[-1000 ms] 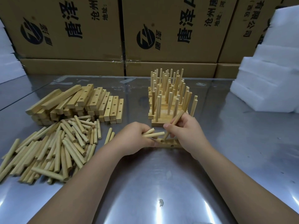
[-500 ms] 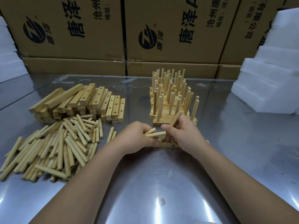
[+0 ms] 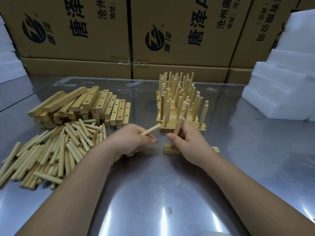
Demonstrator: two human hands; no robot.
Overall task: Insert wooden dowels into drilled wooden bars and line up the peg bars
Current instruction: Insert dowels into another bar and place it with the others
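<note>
A drilled wooden bar [image 3: 215, 149] lies flat on the steel table, mostly hidden under my right hand [image 3: 189, 145]. That hand grips an upright dowel [image 3: 179, 127] whose lower end meets the bar's left part. My left hand [image 3: 131, 142] sits a little to the left of the bar and holds a single dowel [image 3: 150, 129] pointing up and right. Behind the bar stand the finished peg bars [image 3: 180, 106], lined up in rows with their dowels upright.
Loose dowels [image 3: 56, 150] lie heaped at the left front. Empty drilled bars [image 3: 85, 106] are stacked behind them. Cardboard boxes [image 3: 179, 34] wall the table's far edge, and white foam blocks [image 3: 279, 92] sit at the right.
My left hand has drawn away from the bar to the left, now showing one dowel instead of two. My right hand has tipped its dowel more upright on the bar.
</note>
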